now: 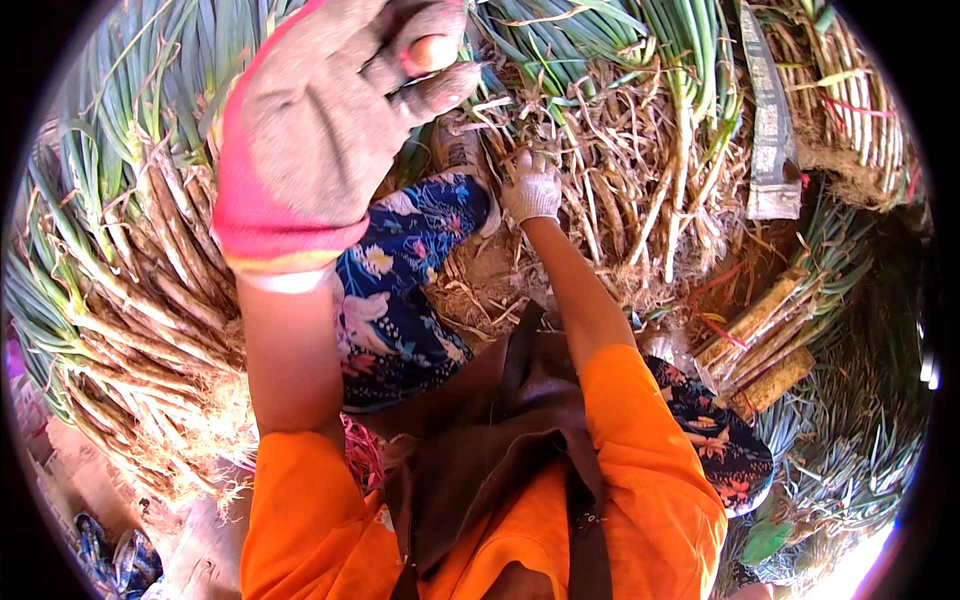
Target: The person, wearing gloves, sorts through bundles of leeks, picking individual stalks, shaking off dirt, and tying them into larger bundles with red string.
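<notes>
While green onions lie heaped on every side, two gloved hands work above a seated lap.

Raised close to the camera, the left hand (320,110) in a grey glove with a pink cuff has its fingers curled together, bare fingertips showing through worn tips; whether it pinches anything I cannot tell. Farther off, the right hand (532,188) in a pale glove is closed on stalks in the loose pile of green onions (640,170) ahead. Bundled onions (130,300) stack at the left, their roots facing inward. A flat blade (770,120) rests on the right heap. Dry husks litter the dirt ground (480,280) between the piles.
</notes>
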The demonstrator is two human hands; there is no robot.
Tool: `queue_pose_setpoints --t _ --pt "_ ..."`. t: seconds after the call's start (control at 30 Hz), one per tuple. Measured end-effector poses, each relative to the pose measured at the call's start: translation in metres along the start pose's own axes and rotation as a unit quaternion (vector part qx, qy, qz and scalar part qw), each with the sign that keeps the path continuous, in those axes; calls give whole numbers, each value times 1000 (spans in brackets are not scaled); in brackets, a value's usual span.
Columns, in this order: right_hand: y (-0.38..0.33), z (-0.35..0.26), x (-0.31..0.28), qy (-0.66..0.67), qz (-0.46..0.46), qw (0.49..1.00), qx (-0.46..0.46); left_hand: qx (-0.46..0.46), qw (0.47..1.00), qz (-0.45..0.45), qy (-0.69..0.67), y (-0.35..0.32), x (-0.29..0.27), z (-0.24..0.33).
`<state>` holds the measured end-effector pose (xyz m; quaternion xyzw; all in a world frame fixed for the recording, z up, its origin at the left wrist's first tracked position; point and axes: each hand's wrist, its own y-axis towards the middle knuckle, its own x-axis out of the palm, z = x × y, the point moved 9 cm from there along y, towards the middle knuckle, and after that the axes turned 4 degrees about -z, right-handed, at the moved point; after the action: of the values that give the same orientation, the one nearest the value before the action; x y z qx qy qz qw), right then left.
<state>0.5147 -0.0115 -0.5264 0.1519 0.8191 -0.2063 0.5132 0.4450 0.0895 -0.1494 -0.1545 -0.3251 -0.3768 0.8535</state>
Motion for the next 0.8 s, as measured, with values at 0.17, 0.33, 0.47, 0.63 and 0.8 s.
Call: queue_pose_setpoints --t 0.17,0.33,0.47,0.63,0.8 --pt "14 1 36 -56 -78 995 -15 9 1000 11 11 13 -8 5" --pt "-2 39 53 264 -256 921 132 -18 997 76 28 11 -25 -2" --pt "-39 109 46 440 -183 861 177 -15 996 48 70 10 -24 -4" --pt "-80 131 -3 396 -136 873 250 3 1000 23 19 4 -9 -6" --pt "-78 82 -21 255 -145 947 129 24 997 -35 70 1 14 -1"
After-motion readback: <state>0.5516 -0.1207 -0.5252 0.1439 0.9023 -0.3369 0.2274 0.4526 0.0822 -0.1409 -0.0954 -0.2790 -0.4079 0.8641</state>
